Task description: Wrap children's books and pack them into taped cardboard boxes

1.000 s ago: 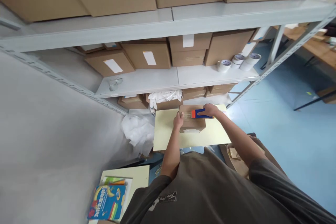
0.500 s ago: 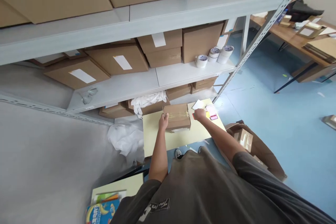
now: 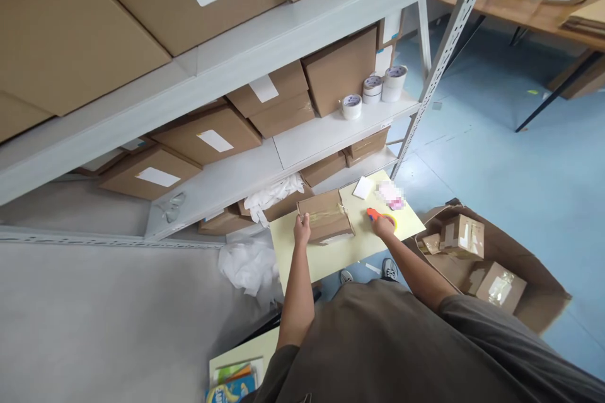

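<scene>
A small cardboard box (image 3: 326, 217) with shiny tape across its top sits on a pale yellow tabletop (image 3: 302, 258). My left hand (image 3: 302, 230) grips the box's left side, its thumb near the top edge. To the right of the box, my right hand (image 3: 382, 227) is closed around an orange tape dispenser (image 3: 373, 214) with a yellow ring, low over the tabletop; the palm hides part of it. Behind it lie a white pad (image 3: 362, 187) and a pink-and-white item (image 3: 391, 195), blurred out.
Metal shelving (image 3: 246, 164) with cardboard boxes and white tape rolls (image 3: 372, 89) rises behind the table. At right on the floor, a large open carton (image 3: 543, 283) contains taped boxes. White plastic (image 3: 248, 267) lies at left. A wooden desk (image 3: 534, 19) stands far right.
My view has shifted and turned. My right hand has moved away from the box toward me with the tape dispenser, which now shows more. My left hand stays on the box.
</scene>
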Motion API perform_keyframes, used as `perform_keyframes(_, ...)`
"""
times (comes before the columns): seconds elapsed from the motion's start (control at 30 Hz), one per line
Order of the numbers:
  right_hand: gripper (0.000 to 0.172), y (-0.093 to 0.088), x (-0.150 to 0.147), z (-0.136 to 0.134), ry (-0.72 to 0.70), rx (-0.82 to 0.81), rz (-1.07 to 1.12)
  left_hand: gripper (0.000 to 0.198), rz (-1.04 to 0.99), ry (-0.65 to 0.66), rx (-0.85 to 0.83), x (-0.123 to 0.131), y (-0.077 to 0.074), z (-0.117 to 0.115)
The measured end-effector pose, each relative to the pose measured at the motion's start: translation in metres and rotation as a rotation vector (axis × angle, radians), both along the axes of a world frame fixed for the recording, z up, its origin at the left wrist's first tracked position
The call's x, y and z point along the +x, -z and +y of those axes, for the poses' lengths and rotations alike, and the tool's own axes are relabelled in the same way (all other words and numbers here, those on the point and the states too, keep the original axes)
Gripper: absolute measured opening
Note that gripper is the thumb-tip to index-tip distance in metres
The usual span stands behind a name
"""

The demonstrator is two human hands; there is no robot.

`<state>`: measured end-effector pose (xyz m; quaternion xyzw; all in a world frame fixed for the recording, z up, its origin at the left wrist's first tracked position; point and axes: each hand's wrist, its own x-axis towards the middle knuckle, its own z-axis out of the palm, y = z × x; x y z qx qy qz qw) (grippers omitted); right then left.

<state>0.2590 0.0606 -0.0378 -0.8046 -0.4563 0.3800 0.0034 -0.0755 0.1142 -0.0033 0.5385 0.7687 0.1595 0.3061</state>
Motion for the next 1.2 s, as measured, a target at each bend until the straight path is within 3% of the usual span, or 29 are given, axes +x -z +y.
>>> perform_keyframes(0.1,0.052,-0.034,-0.026,0.017,0.007,0.218,0.365,0.053,-0.014,-0.034,-0.027,0.002,-0.001,0.001)
perform_keyframes(0.2,0.054,-0.064,-0.059,0.03,0.029,0.348,0.624,0.057,-0.004,-0.05,-0.051,0.006,-0.002,0.003)
perform_keyframes(0.33,0.06,-0.086,-0.084,0.033,0.122,0.317,0.703,0.058,-0.043,-0.031,-0.048,0.009,-0.004,0.002)
perform_keyframes(0.47,0.072,-0.093,-0.077,0.023,0.206,0.342,0.754,0.053,-0.164,0.024,0.06,0.004,-0.003,-0.006)
perform_keyframes(0.57,0.077,-0.085,-0.07,0.012,0.195,0.495,0.745,0.053,-0.329,0.051,0.197,0.0,0.003,-0.018)
perform_keyframes(0.67,0.085,-0.061,-0.071,0.0,0.191,0.559,0.69,0.064,-0.491,0.11,0.225,0.003,0.019,-0.035)
perform_keyframes(0.77,0.086,-0.027,-0.077,-0.012,0.187,0.475,0.608,0.078,-0.587,0.085,0.131,0.014,0.04,-0.054)
perform_keyframes(0.93,0.077,0.017,-0.082,-0.031,0.148,0.254,0.591,0.068,-0.423,0.009,-0.049,0.029,0.071,-0.079)
perform_keyframes(1.07,0.085,0.02,-0.075,-0.032,0.121,0.314,0.459,0.068,-0.349,0.025,-0.038,0.026,0.075,-0.082)
perform_keyframes(1.2,0.087,0.0,-0.054,-0.01,0.073,0.427,0.381,0.074,-0.184,-0.005,0.124,0.03,0.057,-0.06)
